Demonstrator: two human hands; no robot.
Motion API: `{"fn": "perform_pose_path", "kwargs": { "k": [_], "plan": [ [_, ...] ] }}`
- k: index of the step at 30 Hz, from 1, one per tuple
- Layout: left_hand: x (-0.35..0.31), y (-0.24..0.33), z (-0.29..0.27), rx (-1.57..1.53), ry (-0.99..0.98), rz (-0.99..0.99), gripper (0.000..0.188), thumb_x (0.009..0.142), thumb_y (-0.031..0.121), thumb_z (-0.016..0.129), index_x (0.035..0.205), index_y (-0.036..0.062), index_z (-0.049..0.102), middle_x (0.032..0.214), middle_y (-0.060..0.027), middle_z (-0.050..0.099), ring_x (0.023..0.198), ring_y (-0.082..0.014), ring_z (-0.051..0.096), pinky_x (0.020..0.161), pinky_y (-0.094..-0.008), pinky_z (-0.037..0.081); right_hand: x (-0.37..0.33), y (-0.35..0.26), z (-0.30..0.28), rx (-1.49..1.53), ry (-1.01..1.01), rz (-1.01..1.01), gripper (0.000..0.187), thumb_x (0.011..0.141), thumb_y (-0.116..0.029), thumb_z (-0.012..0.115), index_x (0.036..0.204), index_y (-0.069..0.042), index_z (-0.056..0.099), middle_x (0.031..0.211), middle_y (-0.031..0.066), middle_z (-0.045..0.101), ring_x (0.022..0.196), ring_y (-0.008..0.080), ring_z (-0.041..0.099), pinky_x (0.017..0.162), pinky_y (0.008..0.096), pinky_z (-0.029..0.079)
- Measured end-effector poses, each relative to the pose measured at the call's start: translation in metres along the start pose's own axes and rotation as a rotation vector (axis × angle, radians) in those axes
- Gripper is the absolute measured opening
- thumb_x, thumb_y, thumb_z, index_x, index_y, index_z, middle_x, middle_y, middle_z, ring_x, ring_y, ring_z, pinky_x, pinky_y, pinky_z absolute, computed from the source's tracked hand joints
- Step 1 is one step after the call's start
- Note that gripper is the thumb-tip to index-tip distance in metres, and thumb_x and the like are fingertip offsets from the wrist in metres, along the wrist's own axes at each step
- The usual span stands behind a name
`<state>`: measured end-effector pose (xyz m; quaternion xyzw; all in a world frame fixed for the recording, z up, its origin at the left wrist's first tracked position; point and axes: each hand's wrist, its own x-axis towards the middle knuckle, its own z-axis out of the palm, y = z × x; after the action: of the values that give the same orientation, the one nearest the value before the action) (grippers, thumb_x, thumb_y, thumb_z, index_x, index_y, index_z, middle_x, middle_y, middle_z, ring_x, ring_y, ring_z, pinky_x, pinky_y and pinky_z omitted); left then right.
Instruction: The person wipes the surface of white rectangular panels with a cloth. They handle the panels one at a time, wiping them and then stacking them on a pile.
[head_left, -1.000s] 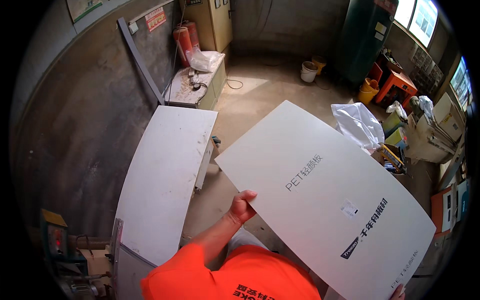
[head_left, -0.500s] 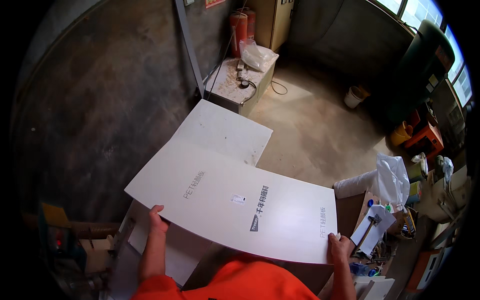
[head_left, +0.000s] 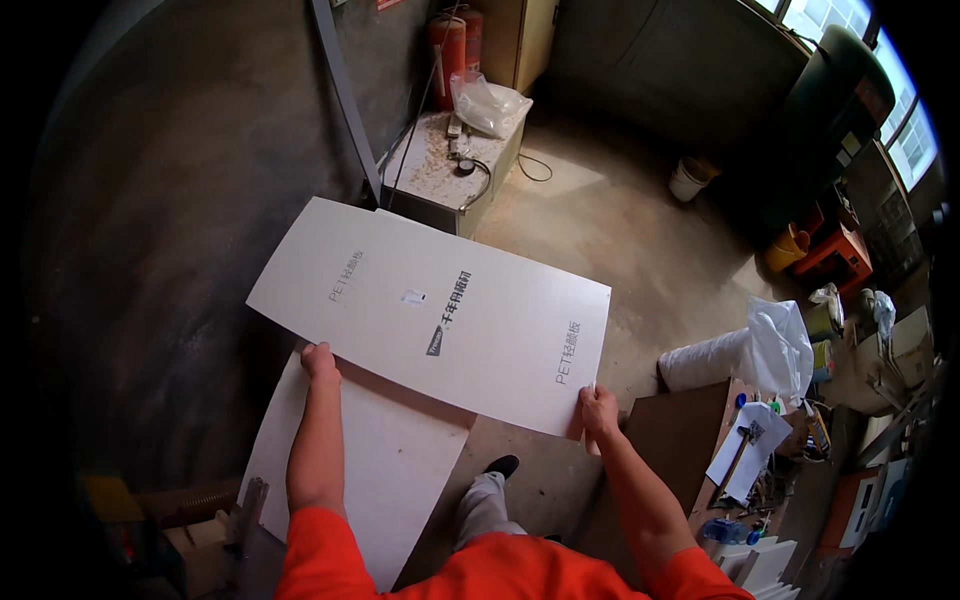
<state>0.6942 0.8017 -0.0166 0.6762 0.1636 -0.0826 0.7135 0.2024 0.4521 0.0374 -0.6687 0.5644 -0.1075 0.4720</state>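
Two bare hands carry a printed white panel across a workshop. The left hand point(head_left: 320, 362) closes on its near long edge, toward the left end, while the right hand point(head_left: 598, 410) pinches the short edge by the near right corner, fingers partly hidden. The white panel point(head_left: 490, 335) lies ahead of both hands, stretching forward and between them, its lettered face and small label point(head_left: 414, 297) turned up.

Work looks to be partway: the panel is firmly in hand, but neither grip has been released. It overlaps a long white counter point(head_left: 385, 470), whose far edge shows just behind it; whether the two touch cannot be told from where we stand. The panel's right end juts past the counter, over the floor point(head_left: 610, 240).

Farther out, to the right, a hammer point(head_left: 738, 460) rests on white paper point(head_left: 765, 440), beside a plump white sack point(head_left: 705, 360). Beyond the panel, a clear plastic bag point(head_left: 485, 108) sits on a debris-strewn cabinet point(head_left: 500, 195), near red cylinders point(head_left: 447, 60).
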Motion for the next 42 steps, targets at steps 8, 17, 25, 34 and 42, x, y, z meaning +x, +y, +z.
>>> {"fn": "perform_pose_path", "kwargs": {
  "k": [8,17,25,34,42],
  "plan": [
    [-0.266,-0.084,0.113,0.606,-0.809,0.653,0.038,0.09,0.009,0.071,0.126,-0.0019,0.064,0.148,-0.0244,0.051,0.139,-0.0384,0.049,0.118,-0.0477,0.038,-0.078,0.037,-0.047,0.754,-0.03,0.445,0.022,0.103,-0.021,0.066,0.112,-0.001,0.07,0.079,0.0071,0.068,0.056,0.0175,0.06,0.045,0.0352,0.047],
    [-0.608,-0.106,0.123,0.433,-2.113,-0.442,0.02,0.102,0.004,0.066,0.12,-0.0036,0.066,0.114,-0.0118,0.073,0.102,-0.0214,0.072,0.096,-0.0342,0.057,-0.301,0.113,-0.24,1.572,0.558,0.057,0.018,0.108,-0.024,0.06,0.112,-0.008,0.066,0.101,0.0029,0.069,0.092,0.0148,0.066,0.087,0.0351,0.055],
    [-0.79,-0.114,0.129,0.562,-2.405,-0.294,0.015,0.102,0.006,0.067,0.114,-0.003,0.069,0.106,-0.0105,0.074,0.092,-0.0205,0.073,0.088,-0.0339,0.058,-0.609,0.179,-0.377,0.407,1.771,-0.047,0.031,0.11,-0.021,0.059,0.132,0.0,0.067,0.095,-0.002,0.07,0.066,0.0027,0.051,0.059,0.0185,0.044],
    [-1.038,-0.146,0.07,0.122,-2.611,0.156,0.025,0.1,0.005,0.069,0.124,-0.0013,0.067,0.121,-0.0098,0.07,0.111,-0.0195,0.066,0.097,-0.032,0.051,-0.673,0.353,-0.473,-0.322,1.045,0.486,0.063,0.11,-0.048,0.049,0.153,-0.002,0.048,0.164,0.0194,0.041,0.154,0.0319,0.034,0.126,0.0459,0.026],
    [-1.12,-0.167,0.074,-0.062,-2.548,0.672,0.041,0.099,0.009,0.07,0.138,-0.0028,0.062,0.137,-0.018,0.064,0.124,-0.0276,0.063,0.107,-0.0363,0.048,-0.635,0.373,-0.554,-0.646,0.681,0.256,0.069,0.11,-0.054,0.04,0.161,-0.006,0.041,0.169,0.0189,0.032,0.16,0.0344,0.02,0.132,0.043,0.014]
  ]
}}
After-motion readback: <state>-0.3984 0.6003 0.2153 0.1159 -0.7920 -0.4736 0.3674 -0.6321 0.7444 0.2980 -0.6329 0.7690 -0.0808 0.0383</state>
